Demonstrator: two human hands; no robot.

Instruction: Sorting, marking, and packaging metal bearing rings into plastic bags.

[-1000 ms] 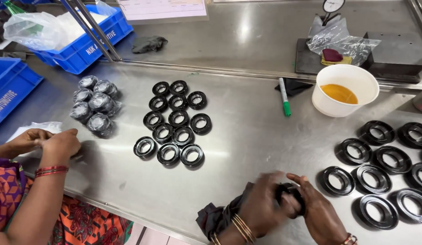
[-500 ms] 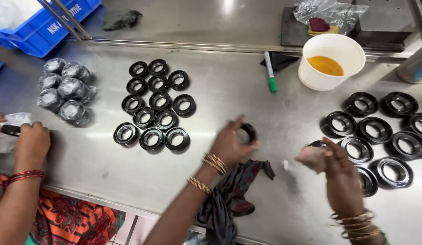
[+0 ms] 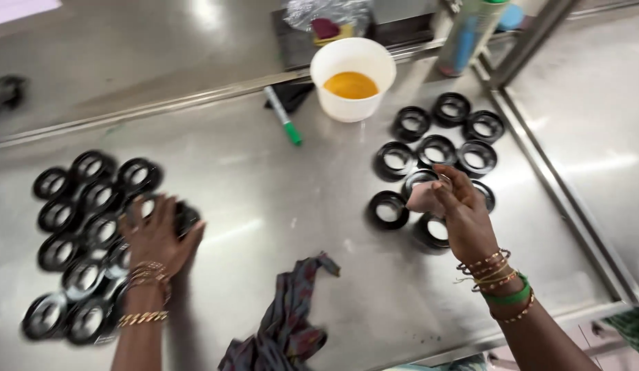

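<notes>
While both hands work over the steel bench (image 3: 264,178), the left hand (image 3: 156,235) lies palm-down with its fingers (image 3: 169,209) spread open across a black ring (image 3: 185,216) at the near edge of the left-hand cluster of black rings (image 3: 79,233). Motion blur hides whether the fingertips actually grip that ring; they touch or cover it. Rest of that cluster extends away from the fingers to the outer side and toward the wrist.

Right hand (image 3: 463,213): fingers (image 3: 448,184) curled closed around a small pinkish pad (image 3: 424,199), pinched between thumb and fingertips. Pad sits just above a ring in the right-hand group of black rings (image 3: 436,148); contact with the ring cannot be told. Rings of that group lie beyond the fingertips, beside them and under the palm.

Farther out past the right fingers: white cup (image 3: 352,77) holding orange liquid, upright. Green-capped marker (image 3: 283,124) lies flat just beside the cup, between the two hands' reach. Dark patterned cloth (image 3: 288,316) is crumpled on the bench between the two wrists, touching neither hand. Bangles on both wrists.
</notes>
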